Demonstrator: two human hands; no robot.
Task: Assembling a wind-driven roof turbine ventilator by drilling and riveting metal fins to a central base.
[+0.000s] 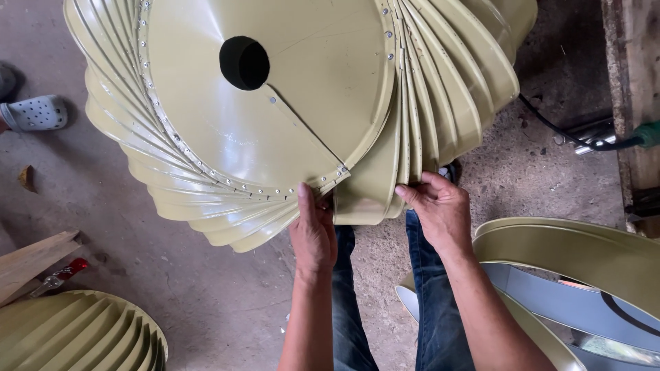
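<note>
Ventilator (pixel 275 117), a big olive-green metal one with curved overlapping blades fanning out from a flat round disc, fills the top of the view and sits just above the person's knees, over the concrete floor (pixel 206 302). The disc has a dark round hole (pixel 244 63) near its middle, a straight seam running from the hole to the rim, and a ring of small rivets along its edge. One blade (pixel 368 189) at the lower edge hangs loose from the rim, between the two hands.

The left hand (pixel 313 233) presses against the rim where the seam ends, its grip pinching the edge of the disc beside the loose blade. The right hand (pixel 440 206) has its grip closed on the outer edges of the blades just right of that one, fingers curled over them.

Below the hands are the person's legs in blue jeans (pixel 426 288). To the right lie loose curved metal sheets (pixel 584 254) in the same green. A second bladed ventilator (pixel 75 333) sits at the lower left, near wooden planks (pixel 31 264). A white sandal (pixel 34 113) shows at the left edge, and a black cable (pixel 550 124) runs across the floor at upper right.
</note>
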